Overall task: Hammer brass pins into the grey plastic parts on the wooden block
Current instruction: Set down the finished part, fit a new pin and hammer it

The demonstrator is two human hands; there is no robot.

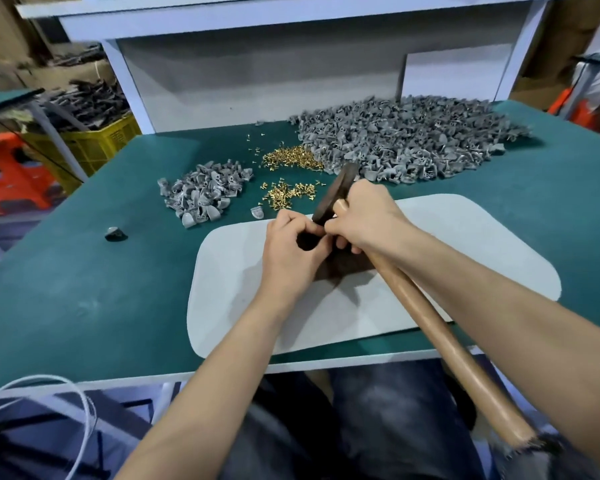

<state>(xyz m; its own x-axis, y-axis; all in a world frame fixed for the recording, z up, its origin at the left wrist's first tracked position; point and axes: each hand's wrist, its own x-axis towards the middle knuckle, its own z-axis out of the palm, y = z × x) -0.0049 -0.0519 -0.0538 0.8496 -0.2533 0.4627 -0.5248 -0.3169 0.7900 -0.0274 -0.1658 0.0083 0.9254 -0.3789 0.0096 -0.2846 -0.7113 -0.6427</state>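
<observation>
A dark wooden block (343,266) lies on a pale grey mat (243,271), mostly hidden under my hands. My right hand (368,216) grips a hammer close to its dark head (333,194); the long wooden handle (440,327) runs back toward me. My left hand (291,247) has its fingers curled together over the block, right beside the hammer head; what they pinch is hidden. Loose brass pins (288,195) lie just beyond the mat, and a second brass pin heap (291,157) sits farther back.
A big pile of grey plastic parts (406,136) covers the back right of the green table (84,289). A smaller grey pile (201,192) sits at the left. One dark part (115,233) lies alone at the left. White shelf uprights (129,84) stand behind.
</observation>
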